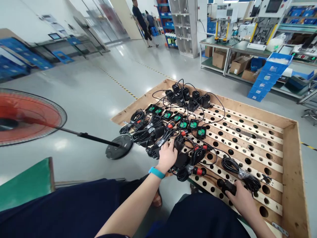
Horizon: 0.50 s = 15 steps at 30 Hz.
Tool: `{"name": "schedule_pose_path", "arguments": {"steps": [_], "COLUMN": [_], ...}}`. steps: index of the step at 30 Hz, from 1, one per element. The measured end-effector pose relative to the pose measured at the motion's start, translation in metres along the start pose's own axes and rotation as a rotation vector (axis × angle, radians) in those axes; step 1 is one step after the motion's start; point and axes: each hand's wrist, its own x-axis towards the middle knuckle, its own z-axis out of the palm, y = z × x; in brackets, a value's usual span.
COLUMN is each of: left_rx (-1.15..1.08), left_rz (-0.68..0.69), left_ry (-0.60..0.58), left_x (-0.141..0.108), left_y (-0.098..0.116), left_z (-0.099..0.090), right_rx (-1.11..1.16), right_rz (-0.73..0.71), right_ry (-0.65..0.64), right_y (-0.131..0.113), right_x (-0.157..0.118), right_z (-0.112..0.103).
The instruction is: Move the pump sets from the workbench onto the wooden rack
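My right hand point(240, 197) is closed around a black box-shaped adapter point(229, 187) near the front edge of the slatted wooden crate. A cable leads from that adapter to a red and black connector point(198, 171). My left hand point(167, 156), with a teal band at the wrist, reaches into the black cable bundles; its fingers are bent, and what lies under them is mostly hidden. Close by are another black box point(182, 161), a tied cable coil point(183, 174) and a coil with clear wrap point(162, 141). Another coiled cable point(241, 173) lies beyond my right hand.
Several black cylindrical units point(179, 98) with looping cables stand at the crate's far side. Square black parts with green faces point(183, 124) form a row. A floor fan point(29, 117) stands left, blue bins point(268, 77) are stacked right, and a person point(141, 19) walks far back.
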Motion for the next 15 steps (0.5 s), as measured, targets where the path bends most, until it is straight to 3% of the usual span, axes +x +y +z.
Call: {"name": "schedule_pose_path", "arguments": {"steps": [4, 6, 8, 10, 11, 13, 15], "left_rx": [0.023, -0.069, -0.242, -0.471, -0.589, -0.822, -1.045], "left_rz": [0.066, 0.142, 0.243, 0.264, 0.206, -0.088, -0.493], "left_ry": [0.091, 0.135, 0.106, -0.071, -0.23, -0.594, -0.806], "left_x": [-0.022, -0.043, -0.072, -0.104, -0.117, -0.133, -0.133], "left_y": [0.016, 0.023, 0.03, 0.038, 0.043, 0.055, 0.07], "left_z": [0.006, 0.006, 0.011, 0.022, 0.03, 0.051, 0.073], "right_rx": [-0.291, -0.355, -0.366, -0.356, -0.348, -0.337, -0.352], "right_rz": [-0.047, -0.154, -0.243, -0.201, -0.142, -0.046, -0.041], "right_ry": [-0.017, 0.114, 0.306, 0.429, 0.428, 0.326, 0.216], "right_y": [-0.01, -0.016, -0.019, -0.019, -0.018, -0.014, -0.012], "right_x": [-0.001, 0.003, 0.014, 0.032, 0.043, 0.064, 0.078], "right_z": [0.003, 0.003, 0.0, -0.006, -0.011, -0.021, -0.032]}}
